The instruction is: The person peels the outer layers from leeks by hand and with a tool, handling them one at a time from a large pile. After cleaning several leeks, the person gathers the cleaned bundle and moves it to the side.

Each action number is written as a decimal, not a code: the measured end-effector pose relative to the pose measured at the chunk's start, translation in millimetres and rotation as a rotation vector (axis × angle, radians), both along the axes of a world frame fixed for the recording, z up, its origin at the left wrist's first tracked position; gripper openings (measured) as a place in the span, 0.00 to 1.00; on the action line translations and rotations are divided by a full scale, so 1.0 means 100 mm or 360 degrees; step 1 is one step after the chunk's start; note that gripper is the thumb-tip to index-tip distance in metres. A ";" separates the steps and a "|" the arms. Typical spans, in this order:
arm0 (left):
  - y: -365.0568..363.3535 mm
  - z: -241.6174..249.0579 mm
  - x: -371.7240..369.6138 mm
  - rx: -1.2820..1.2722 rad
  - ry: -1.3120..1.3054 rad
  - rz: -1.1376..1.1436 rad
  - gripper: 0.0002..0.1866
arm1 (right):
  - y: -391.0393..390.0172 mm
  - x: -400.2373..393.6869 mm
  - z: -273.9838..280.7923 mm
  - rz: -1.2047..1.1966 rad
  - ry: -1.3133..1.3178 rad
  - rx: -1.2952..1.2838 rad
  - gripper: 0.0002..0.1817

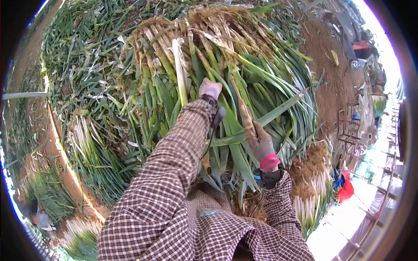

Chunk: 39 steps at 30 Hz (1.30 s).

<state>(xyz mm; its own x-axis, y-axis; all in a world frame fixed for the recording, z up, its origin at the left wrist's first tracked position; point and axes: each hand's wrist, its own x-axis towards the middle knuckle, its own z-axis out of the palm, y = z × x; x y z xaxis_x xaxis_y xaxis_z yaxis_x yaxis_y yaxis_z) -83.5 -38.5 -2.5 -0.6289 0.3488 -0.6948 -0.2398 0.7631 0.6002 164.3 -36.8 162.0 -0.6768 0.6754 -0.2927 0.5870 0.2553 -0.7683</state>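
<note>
A broad pile of leeks lies before me, roots pointing away and green leaves toward me. My left hand is closed in a fist over the middle of it, and what is inside the fingers is hidden. Beside that wrist, a clean white leek lies on the others and runs under the checked sleeve. My right hand, in a dirty glove with a pink cuff, is closed on a long, thin brown strip like a withered leaf. A wide green leaf crosses close by these fingers.
Loose leaf scraps cover the ground on the left. A bundle of cleaned leeks lies there, and another bundle lies at my right elbow. Bare soil stretches along the right, with metal frames and a red bag.
</note>
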 end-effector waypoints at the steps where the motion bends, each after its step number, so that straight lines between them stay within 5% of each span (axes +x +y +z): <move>1: -0.13 0.18 0.17 0.0095 0.0131 0.0039 0.28 | -0.03 0.02 0.08 0.0034 -0.0128 0.0045 0.23; 4: -0.66 0.44 0.82 0.0183 0.0261 0.0006 0.30 | -0.20 0.22 0.14 0.0224 -0.0292 0.0084 0.23; 9: -1.17 0.49 1.41 0.0602 -0.0464 0.0246 0.37 | -0.48 0.71 0.44 0.0373 -0.0453 0.0201 0.24; 13: -1.30 0.68 1.40 0.0974 -0.1201 0.0726 0.25 | -0.60 1.08 0.59 0.0234 -0.0543 0.0100 0.25; 16: -1.49 0.60 1.37 0.1120 -0.1424 0.0618 0.21 | -0.64 1.10 0.74 0.0263 -0.0551 -0.0011 0.25; 25: -1.73 0.63 1.40 0.1113 -0.1251 0.0821 0.20 | -0.71 1.08 0.72 0.0501 -0.0435 0.0231 0.23; 39: -1.80 0.63 1.22 0.0957 -0.0924 0.0554 0.22 | -0.70 0.58 0.60 0.0565 -0.0559 0.0234 0.20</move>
